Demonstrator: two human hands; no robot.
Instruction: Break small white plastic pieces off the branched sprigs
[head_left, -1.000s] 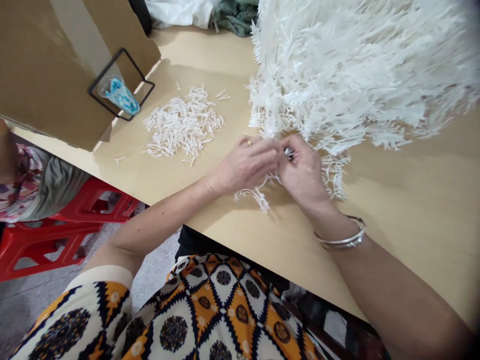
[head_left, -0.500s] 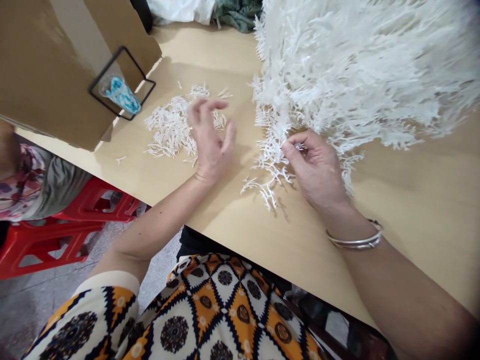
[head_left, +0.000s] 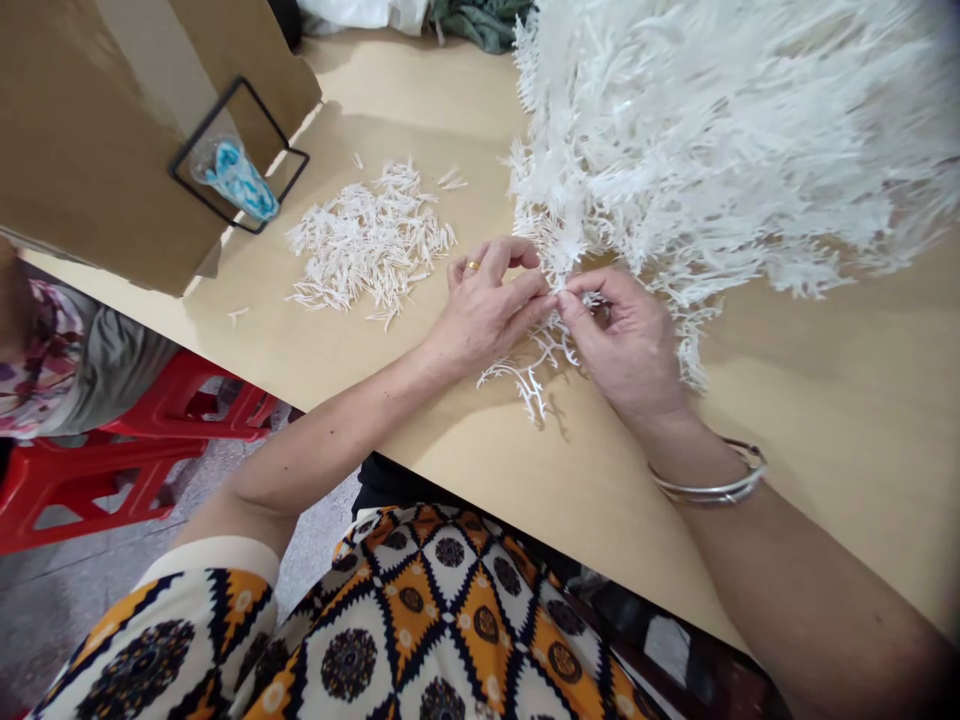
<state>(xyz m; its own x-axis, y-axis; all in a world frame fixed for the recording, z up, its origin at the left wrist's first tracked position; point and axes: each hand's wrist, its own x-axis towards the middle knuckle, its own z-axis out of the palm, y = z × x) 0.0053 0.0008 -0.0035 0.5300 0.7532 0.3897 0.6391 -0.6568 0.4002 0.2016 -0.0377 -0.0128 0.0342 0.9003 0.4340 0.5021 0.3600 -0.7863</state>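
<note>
My right hand pinches a branched white plastic piece between thumb and forefinger; most of it is covered by the fingers. Against those fingertips, my left hand, with a ring on one finger, has its thumb and forefinger closed together; what lies between them is too small to make out. Just below both hands, bare white branched stems rest on the table. To the left is a loose pile of small, thin white pieces. A big heap of white branched plastic pieces rises behind my right hand.
A cardboard box stands at the left, with a black wire frame and a clear cup with blue-and-white contents against it. Cloth lies at the back. Beyond the table edge are red stools and a seated person's clothing.
My left hand has moved right, from beside the small pile to my right hand's fingertips, and its spread fingers have closed. My right hand keeps its pinch in nearly the same place.
</note>
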